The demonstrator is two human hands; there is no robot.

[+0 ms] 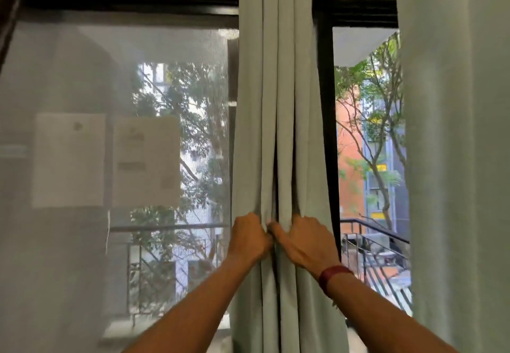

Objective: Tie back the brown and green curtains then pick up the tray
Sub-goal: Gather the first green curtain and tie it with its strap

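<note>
A pale green curtain (278, 104) hangs gathered into a narrow bunch of folds in the middle of the window. My left hand (248, 238) grips the bunch from its left side. My right hand (300, 242), with a dark red band on the wrist, grips it from the right, fingers curled into the folds. The two hands meet at the same height, thumbs nearly touching. A second pale green panel (455, 159) hangs loose at the right edge. A sliver of dark brown curtain (11, 2) shows at the top left corner. No tray is in view.
A mesh screen (116, 137) covers the left window pane, with two paper sheets (69, 159) behind it. A black window frame (327, 121) stands just right of the bunch. Outside are trees, buildings and a balcony railing (372, 239).
</note>
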